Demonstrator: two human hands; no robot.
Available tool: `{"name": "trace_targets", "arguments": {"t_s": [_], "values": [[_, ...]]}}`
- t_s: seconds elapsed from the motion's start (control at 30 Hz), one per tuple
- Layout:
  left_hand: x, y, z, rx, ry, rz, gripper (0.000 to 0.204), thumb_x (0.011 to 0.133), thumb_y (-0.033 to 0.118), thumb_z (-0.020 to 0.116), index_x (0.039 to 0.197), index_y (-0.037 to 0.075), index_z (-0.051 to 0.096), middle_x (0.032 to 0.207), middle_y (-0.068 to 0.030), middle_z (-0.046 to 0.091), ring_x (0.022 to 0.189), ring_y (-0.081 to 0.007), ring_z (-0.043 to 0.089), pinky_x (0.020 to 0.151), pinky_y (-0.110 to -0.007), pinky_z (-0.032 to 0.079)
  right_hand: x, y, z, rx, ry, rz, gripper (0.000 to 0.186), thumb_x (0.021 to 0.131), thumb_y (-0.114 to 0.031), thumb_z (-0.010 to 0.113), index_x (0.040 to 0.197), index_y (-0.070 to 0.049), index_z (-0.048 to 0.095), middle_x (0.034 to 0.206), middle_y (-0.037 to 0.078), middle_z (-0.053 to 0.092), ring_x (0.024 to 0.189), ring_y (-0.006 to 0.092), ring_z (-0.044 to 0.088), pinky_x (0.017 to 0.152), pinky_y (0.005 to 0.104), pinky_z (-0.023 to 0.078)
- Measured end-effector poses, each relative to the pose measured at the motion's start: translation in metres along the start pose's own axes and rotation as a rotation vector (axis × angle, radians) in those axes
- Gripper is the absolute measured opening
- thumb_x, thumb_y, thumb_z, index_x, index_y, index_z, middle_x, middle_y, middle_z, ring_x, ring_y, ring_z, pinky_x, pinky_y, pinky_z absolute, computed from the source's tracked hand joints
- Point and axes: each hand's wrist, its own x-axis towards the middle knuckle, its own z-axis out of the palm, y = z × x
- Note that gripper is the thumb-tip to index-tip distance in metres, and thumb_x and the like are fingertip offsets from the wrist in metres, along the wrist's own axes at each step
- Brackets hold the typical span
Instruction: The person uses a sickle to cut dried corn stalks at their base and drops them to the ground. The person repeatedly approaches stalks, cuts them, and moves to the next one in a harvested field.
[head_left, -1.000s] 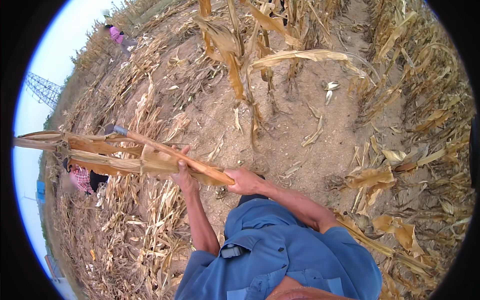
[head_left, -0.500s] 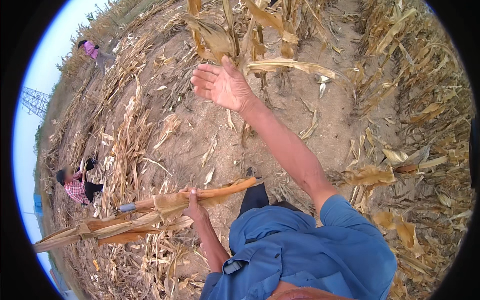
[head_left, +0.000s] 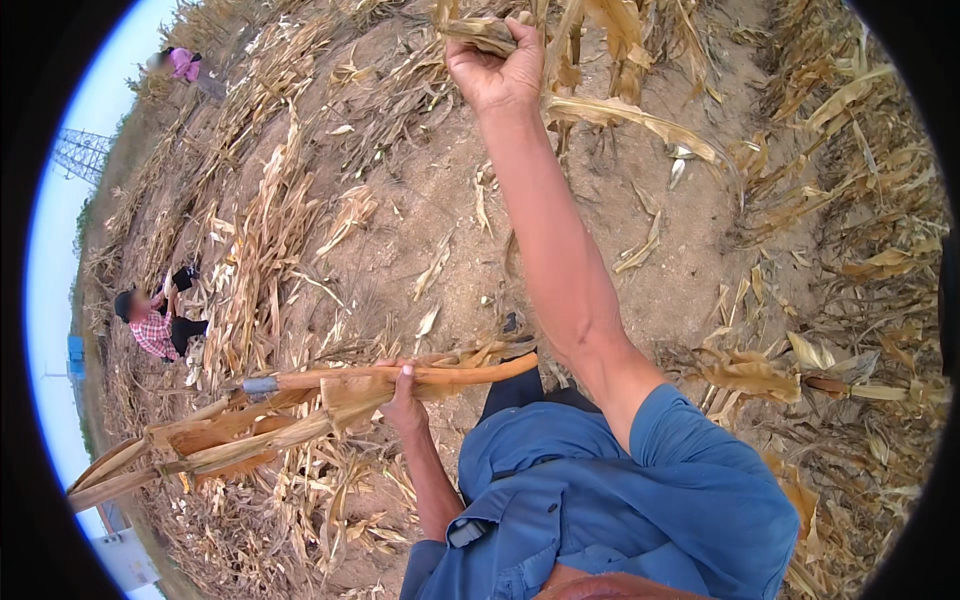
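My left hand (head_left: pixel 402 408) is closed round a smooth, slightly curved orange-brown wooden handle (head_left: pixel 465 375) with a grey metal collar (head_left: pixel 259 385) at its left end. Whatever tool head lies past the collar is hidden by dry leaves. The same hand carries cut dry corn stalks (head_left: pixel 240 452), which reach out to the left. Far ahead, at the top of the view, my right hand (head_left: pixel 500 72) grips a standing dry corn plant, its fingers round what looks like a pale husk-wrapped ear (head_left: pixel 482 36). A long dry leaf (head_left: pixel 630 115) sticks out right of that hand.
Standing dry corn (head_left: pixel 850 190) fills the right side. Cut stalks (head_left: pixel 270 250) lie in a row on the bare soil (head_left: pixel 390 260) at left. One person in a checked shirt (head_left: pixel 154 333) and another in pink (head_left: pixel 184 65) are farther off, left.
My right hand has reached forward and slightly right, and its spread fingers have closed on the corn plant. The handle and stalks in my left hand have shifted slightly.
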Motion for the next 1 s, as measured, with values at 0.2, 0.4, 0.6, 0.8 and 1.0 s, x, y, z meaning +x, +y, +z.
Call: {"name": "trace_targets", "arguments": {"t_s": [0.2, 0.4, 0.6, 0.8, 1.0], "values": [[0.018, -0.006, 0.025, 0.022, -0.048, -0.024, 0.035, 0.081, -0.002, 0.072, 0.111, 0.003, 0.055, 0.096, -0.0084, 0.063, 0.092, -0.0176, 0.062, 0.094, -0.034, 0.049, -0.025, -0.081, -0.091, -0.974, 0.214, 0.064, 0.015, 0.08, -0.013, 0.069, 0.085, -0.003, 0.059, 0.067, 0.004, 0.058, 0.054, 0.0151, 0.056, 0.052, 0.0314, 0.052], [0.022, -0.006, 0.021, 0.046, -0.076, -0.057, 0.034, 0.081, 0.0, 0.072, 0.11, 0.004, 0.053, 0.096, -0.0092, 0.062, 0.093, -0.0192, 0.061, 0.095, -0.038, 0.049, -0.02, -0.144, -0.103, -2.439, 0.238, -0.22, 0.034, 0.08, -0.02, 0.071, 0.103, 0.004, 0.061, 0.093, 0.021, 0.07, 0.087, 0.0333, 0.069, 0.079, 0.0406, 0.055], [0.039, -0.009, 0.015, 0.022, -0.016, -0.041, 0.037, 0.082, -0.001, 0.071, 0.112, 0.004, 0.052, 0.096, -0.0088, 0.061, 0.092, -0.0188, 0.062, 0.093, -0.036, 0.049, -0.03, -0.159, -0.117, -2.725, 0.153, -0.457, 0.049, 0.081, -0.028, 0.071, 0.115, 0.004, 0.055, 0.095, 0.025, 0.07, 0.091, 0.0415, 0.069, 0.083, 0.0472, 0.054], [0.061, -0.016, -0.013, -0.035, 0.066, -0.028, 0.038, 0.081, -0.002, 0.071, 0.114, 0.003, 0.053, 0.098, -0.0089, 0.061, 0.092, -0.0184, 0.062, 0.091, -0.034, 0.05, -0.027, -0.157, -0.132, -1.752, -0.138, -0.013, 0.064, 0.08, -0.027, 0.079, 0.128, 0.003, 0.05, 0.11, 0.018, 0.067, 0.099, 0.0296, 0.068, 0.085, 0.0416, 0.059], [0.074, -0.021, -0.035, -0.031, 0.11, -0.039, 0.036, 0.082, 0.0, 0.072, 0.114, 0.006, 0.055, 0.096, -0.0078, 0.064, 0.091, -0.0175, 0.063, 0.092, -0.034, 0.051, -0.003, -0.093, -0.084, -0.832, 0.066, 0.289, 0.06, 0.084, -0.031, 0.075, 0.127, 0.003, 0.051, 0.116, 0.02, 0.064, 0.106, 0.0312, 0.065, 0.093, 0.0535, 0.055]]}}
